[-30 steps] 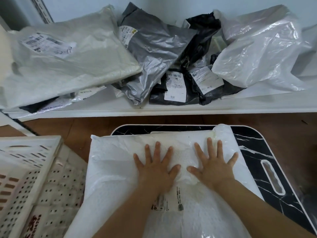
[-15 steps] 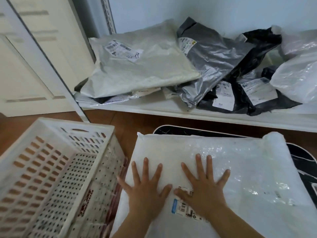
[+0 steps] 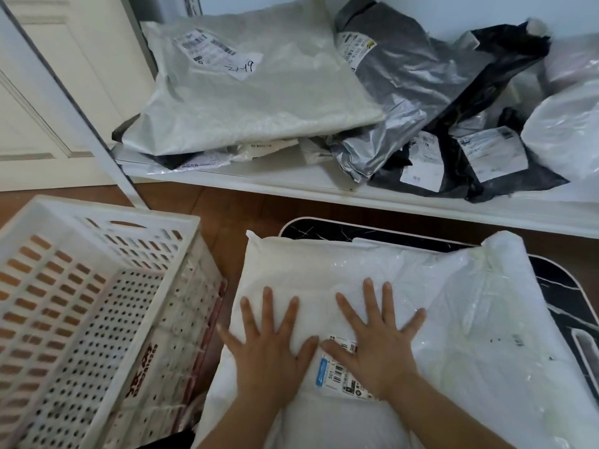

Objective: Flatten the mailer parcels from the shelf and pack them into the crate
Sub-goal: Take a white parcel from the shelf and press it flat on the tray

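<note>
both hands press flat, fingers straight and spread, gripping nothing: the left hand [image 3: 265, 348] and right hand [image 3: 376, 343] lie side by side on a puffy white parcel [image 3: 437, 319] resting on a black marble-patterned board [image 3: 564, 286] near the viewer. an empty-looking white crate [image 3: 97, 306] stands just left of it, and more parcels [image 3: 259, 92] wait piled on the far shelf [image 3: 291, 186]. risk, as a judgement: the slick plastic could slide off the board, or trapped air could spring back so the parcel sits bulky in the crate.
</note>
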